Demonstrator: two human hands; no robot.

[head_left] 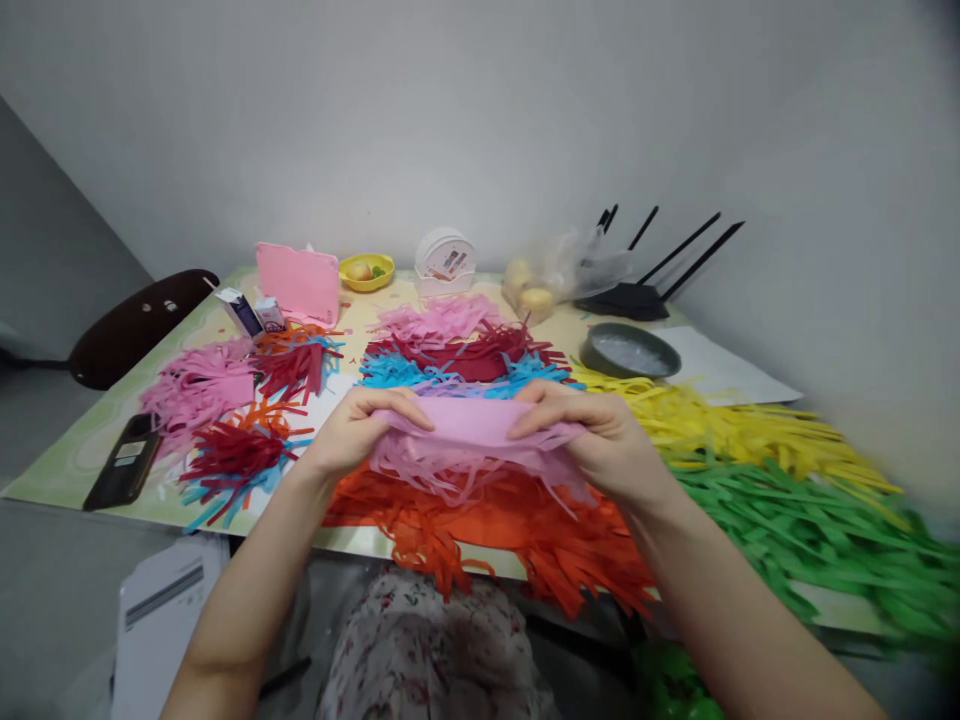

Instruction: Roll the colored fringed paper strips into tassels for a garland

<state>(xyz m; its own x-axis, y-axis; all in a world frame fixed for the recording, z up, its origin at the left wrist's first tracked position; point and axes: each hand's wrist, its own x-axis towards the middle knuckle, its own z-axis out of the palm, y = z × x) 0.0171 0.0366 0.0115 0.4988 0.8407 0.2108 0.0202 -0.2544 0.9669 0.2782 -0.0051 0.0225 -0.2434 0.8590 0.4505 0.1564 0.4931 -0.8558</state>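
The pink fringed sheet (472, 425) lies with its long axis left to right, between the left hand (352, 435) and the right hand (611, 440). Each grip is pinched closed on one end. The sheet hangs just above the orange strips (517, 530) at the near edge of the table (82, 450); green strips (787, 520) lie to the right.

You are at a home table (67, 452) set against a plain wall. A yellow fruit bowl (366, 271), a wireless router (636, 298), a phone (124, 462) and heaps of cut coloured paper (465, 355) indicate domestic craft work.
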